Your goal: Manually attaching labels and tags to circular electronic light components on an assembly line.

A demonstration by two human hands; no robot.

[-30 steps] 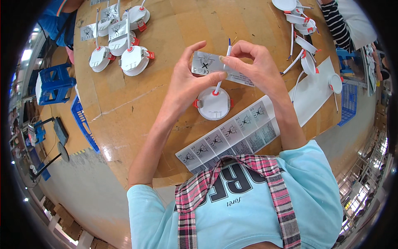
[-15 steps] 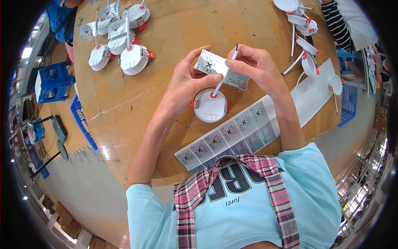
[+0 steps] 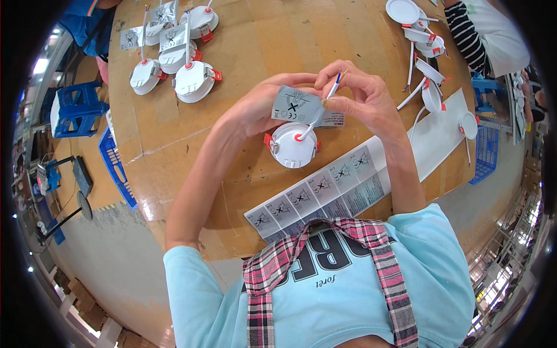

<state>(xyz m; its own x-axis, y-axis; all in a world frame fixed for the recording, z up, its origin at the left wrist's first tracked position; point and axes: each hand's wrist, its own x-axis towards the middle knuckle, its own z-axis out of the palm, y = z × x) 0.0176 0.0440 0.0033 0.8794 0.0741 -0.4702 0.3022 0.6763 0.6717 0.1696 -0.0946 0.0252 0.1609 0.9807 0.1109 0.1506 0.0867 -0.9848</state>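
In front of me a round white downlight [image 3: 293,149] with red-tipped spring clips lies on the table, its white cable [image 3: 313,127] rising from a red grommet. A silver printed sticker label [image 3: 294,108] is around the cable near its bare-wire end. My left hand [image 3: 255,107] grips the label from behind, its fingers partly hidden. My right hand [image 3: 366,103] pinches the label at the cable, thumb in front, just below the blue and brown wire ends. Below them lies a sheet of silver labels [image 3: 325,188], partly under my right forearm.
Several downlights [image 3: 194,83], some with labelled cables, stand at the far left of the brown table [image 3: 191,156]. More unlabelled downlights [image 3: 430,95] lie at the right, one on the white backing strip. Another person's striped sleeve [image 3: 469,40] is at the far right. Blue stools [image 3: 81,110] flank the table.
My left hand has moved behind the label, its fingers reaching toward the right hand. The label's left half now faces me more squarely. My left elbow has swung outward.
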